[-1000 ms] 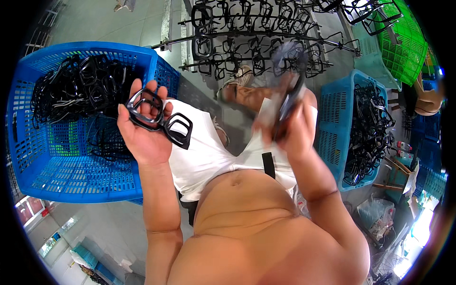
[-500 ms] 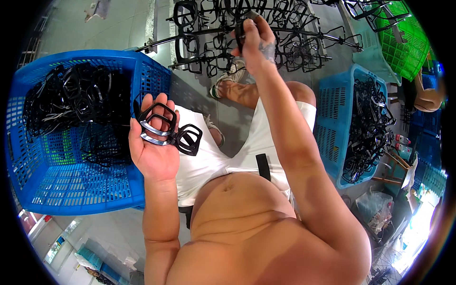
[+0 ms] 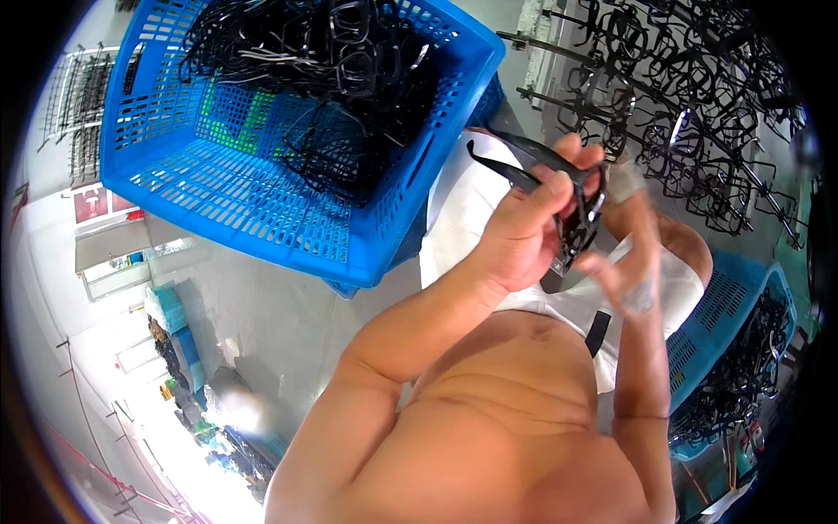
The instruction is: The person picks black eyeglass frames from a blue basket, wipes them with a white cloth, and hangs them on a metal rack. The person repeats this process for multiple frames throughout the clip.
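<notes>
We start with the big blue basket (image 3: 262,201) at upper left, tilted toward us, its slotted walls holding a tangled heap of black eyeglass frames (image 3: 332,79) piled against the far side. To the upper right hangs a wire rack (image 3: 698,113) strung with many more dark frames in rows. At the right edge sits a second blue basket (image 3: 742,341), lower down, also loaded with black frames. Between the two baskets we see white shorts (image 3: 471,210) and a bare torso filling the lower middle.

Our left hand (image 3: 524,236) is raised in the centre, closed around a pair of black glasses (image 3: 559,188); one temple arm sticks out to the left past the thumb, and the front hangs down at the fingertips. Our right hand (image 3: 628,262) is just beside it, blurred, fingers loosely spread and touching the lower edge of the glasses. We cannot tell whether it grips them.
</notes>
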`<state>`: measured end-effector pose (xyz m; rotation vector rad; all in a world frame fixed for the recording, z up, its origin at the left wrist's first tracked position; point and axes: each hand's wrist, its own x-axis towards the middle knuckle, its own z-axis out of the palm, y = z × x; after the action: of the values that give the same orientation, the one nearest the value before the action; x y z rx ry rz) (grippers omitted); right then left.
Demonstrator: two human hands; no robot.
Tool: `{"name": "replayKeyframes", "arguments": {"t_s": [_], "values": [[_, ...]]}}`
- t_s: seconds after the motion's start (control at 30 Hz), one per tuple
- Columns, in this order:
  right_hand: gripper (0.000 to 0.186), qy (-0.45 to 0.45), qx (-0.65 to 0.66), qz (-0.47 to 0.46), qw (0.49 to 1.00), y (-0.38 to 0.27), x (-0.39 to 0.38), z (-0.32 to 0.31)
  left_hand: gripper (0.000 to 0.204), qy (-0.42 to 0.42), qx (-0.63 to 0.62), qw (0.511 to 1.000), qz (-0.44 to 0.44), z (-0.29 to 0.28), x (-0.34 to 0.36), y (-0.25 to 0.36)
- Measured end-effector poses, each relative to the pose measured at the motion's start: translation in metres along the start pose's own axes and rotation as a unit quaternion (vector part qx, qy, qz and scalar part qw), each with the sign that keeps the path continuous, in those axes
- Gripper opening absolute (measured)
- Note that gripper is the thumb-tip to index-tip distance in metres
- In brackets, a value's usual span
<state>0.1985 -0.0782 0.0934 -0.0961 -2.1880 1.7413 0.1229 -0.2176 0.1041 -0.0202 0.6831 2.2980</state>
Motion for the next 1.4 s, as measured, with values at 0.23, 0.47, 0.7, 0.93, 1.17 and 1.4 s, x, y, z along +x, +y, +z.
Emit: {"name": "replayKeyframes", "arguments": {"t_s": [0.23, 0.47, 0.7, 0.93, 1.17, 1.4], "values": [[0.059, -0.065, 0.566, 0.191, 0.8, -0.036, -0.055, -0.018, 0.042, -0.005, 0.285, 0.957, 0.051, 0.006, -0.017, 0.031], [0.04, 0.179, 0.132, -0.029, 0.974, -0.038, -0.034, -0.087, 0.028, 0.13, 0.665, 0.732, 0.067, -0.011, -0.07, 0.103], [0.038, 0.248, 0.123, 0.233, 0.932, 0.028, 0.044, -0.156, 0.056, 0.36, 0.894, 0.237, 0.125, -0.2, -0.101, 0.389], [0.029, 0.19, 0.067, 0.256, 0.945, 0.043, 0.052, -0.16, 0.04, 0.223, 0.885, 0.407, -0.04, -0.144, -0.111, 0.319], [0.025, 0.276, 0.136, 0.154, 0.939, 0.065, 0.057, -0.185, 0.041, 0.281, 0.861, 0.338, -0.256, -0.326, -0.07, 0.238], [0.018, 0.326, 0.131, 0.179, 0.919, 0.08, 0.045, -0.194, 0.057, 0.342, 0.797, 0.43, -0.251, -0.375, -0.069, 0.18]]}}
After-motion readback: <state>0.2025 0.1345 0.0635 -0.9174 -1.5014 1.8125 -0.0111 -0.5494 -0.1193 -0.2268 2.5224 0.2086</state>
